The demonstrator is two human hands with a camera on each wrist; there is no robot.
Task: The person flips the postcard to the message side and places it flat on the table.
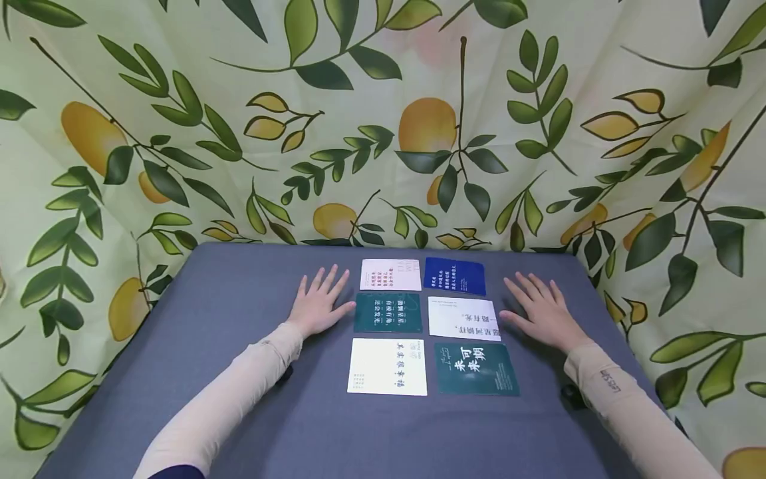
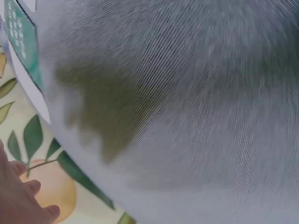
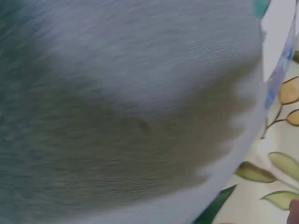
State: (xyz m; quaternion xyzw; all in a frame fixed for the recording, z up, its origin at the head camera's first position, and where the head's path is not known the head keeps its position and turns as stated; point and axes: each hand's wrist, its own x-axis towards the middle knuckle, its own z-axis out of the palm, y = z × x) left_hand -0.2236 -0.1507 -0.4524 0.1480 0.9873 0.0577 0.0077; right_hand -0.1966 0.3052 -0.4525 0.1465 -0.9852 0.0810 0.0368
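Cards with printed characters lie flat in two columns of three. The left column has a pale pink card (image 1: pixel 391 275), a dark green card (image 1: pixel 387 313) and a white card (image 1: pixel 387 367). On the right are a blue card (image 1: pixel 455 276), another white card (image 1: pixel 457 318) and a larger-lettered green card (image 1: pixel 477 379). My left hand (image 1: pixel 317 307) is spread, palm down, its thumb close to the left green card. My right hand (image 1: pixel 546 314) is likewise spread, thumb beside the right white card. Neither hand holds anything. The left wrist view catches part of the left hand (image 2: pixel 21 196); the right wrist view, one fingertip (image 3: pixel 293 213).
A grey-blue cloth covers the table (image 1: pixel 239 293). Behind it and along both sides hangs a curtain (image 1: pixel 371 100) printed with leaves and orange fruit. Small dark devices sit under both wrists, the right one (image 1: pixel 572 396) showing more.
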